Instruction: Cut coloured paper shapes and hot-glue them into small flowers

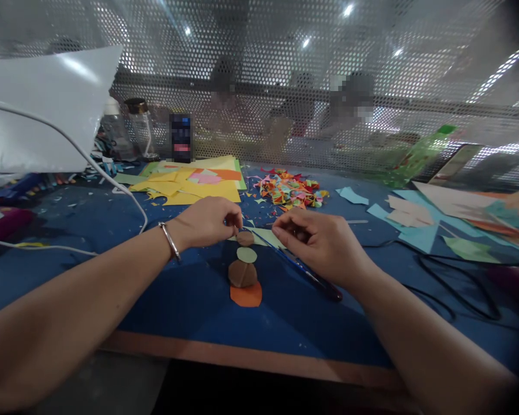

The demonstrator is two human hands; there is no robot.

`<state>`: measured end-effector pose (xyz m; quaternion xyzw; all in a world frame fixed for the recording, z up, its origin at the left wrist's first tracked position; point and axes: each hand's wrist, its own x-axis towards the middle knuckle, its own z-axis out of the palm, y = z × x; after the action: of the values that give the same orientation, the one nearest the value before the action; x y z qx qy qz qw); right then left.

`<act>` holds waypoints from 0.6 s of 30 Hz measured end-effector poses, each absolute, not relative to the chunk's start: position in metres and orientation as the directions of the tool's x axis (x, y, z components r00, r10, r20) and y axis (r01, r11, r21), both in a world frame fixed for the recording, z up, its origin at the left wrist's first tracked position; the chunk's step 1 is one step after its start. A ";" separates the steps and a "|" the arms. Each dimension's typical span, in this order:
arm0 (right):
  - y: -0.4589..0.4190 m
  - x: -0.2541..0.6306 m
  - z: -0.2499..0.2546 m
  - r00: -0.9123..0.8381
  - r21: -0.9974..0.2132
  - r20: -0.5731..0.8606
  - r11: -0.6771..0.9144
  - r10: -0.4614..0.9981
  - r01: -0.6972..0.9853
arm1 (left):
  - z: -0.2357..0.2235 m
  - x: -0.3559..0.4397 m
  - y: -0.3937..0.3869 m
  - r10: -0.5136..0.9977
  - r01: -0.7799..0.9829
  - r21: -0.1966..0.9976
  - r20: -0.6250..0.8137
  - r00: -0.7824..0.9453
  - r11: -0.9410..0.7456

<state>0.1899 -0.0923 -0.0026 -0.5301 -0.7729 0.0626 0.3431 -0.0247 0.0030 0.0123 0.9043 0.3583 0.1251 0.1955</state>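
Observation:
My left hand (210, 222), a bangle at its wrist, is closed with its fingertips at the edge of a small brown paper disc (244, 238); whether they grip the disc is hidden. Thumb and fingers of my right hand (315, 237) are curled together, and anything between them is too small to make out. Beneath and beside that hand lies a slim blue tool with a dark handle (311, 275), its kind unclear. Toward me, in a column, are a pale green paper oval (247, 255), a creased brown paper round (243, 274) and an orange paper piece (246, 295).
Yellow paper sheets (173, 185) and a heap of colourful scraps (292, 189) lie behind my hands. Blue paper (419, 237) and a black cable (454, 282) are at right. A white cable (112, 183) hangs at left; a phone (181, 138) stands before a perforated screen (259, 115).

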 end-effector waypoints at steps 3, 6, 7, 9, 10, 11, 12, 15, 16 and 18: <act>-0.093 0.189 -0.002 -0.205 -0.455 0.460 0.427 0.864 0.781 | 0.015 -0.022 -0.009 0.664 0.598 0.396 0.041 0.746 -0.696; -0.093 0.188 -0.001 -0.229 -0.453 0.444 0.438 0.866 0.777 | 0.019 -0.023 -0.017 0.604 0.561 0.373 -0.003 0.797 -0.739; -0.093 0.187 -0.001 -0.237 -0.455 0.437 0.441 0.867 0.774 | 0.020 -0.023 -0.018 0.574 0.540 0.366 -0.018 0.818 -0.758; -0.093 0.187 -0.001 -0.250 -0.461 0.421 0.443 0.872 0.769 | 0.020 -0.023 -0.019 0.522 0.502 0.340 -0.039 0.852 -0.795; -0.093 0.187 -0.002 -0.255 -0.462 0.415 0.444 0.873 0.768 | 0.020 -0.023 -0.019 0.504 0.489 0.318 -0.042 0.863 -0.812; -0.092 0.187 -0.002 -0.261 -0.461 0.412 0.447 0.873 0.767 | 0.018 -0.023 -0.019 0.489 0.477 0.296 -0.037 0.871 -0.828; -0.092 0.188 -0.003 -0.268 -0.456 0.410 0.451 0.872 0.767 | 0.017 -0.022 -0.018 0.475 0.464 0.277 -0.030 0.879 -0.841; -0.091 0.188 -0.003 -0.282 -0.444 0.393 0.449 0.875 0.775 | 0.009 -0.018 -0.014 0.451 0.437 0.248 -0.004 0.893 -0.864; -0.091 0.188 -0.003 -0.286 -0.442 0.383 0.446 0.878 0.778 | 0.007 -0.017 -0.013 0.450 0.436 0.247 0.003 0.893 -0.865; -0.091 0.188 -0.003 -0.289 -0.444 0.365 0.438 0.885 0.782 | 0.004 -0.015 -0.010 0.465 0.442 0.251 0.040 0.884 -0.861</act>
<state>0.1882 -0.0907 -0.0026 -0.5223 -0.7977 0.0899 0.2877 -0.0152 -0.0104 0.0038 0.9634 0.2355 0.0498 0.1180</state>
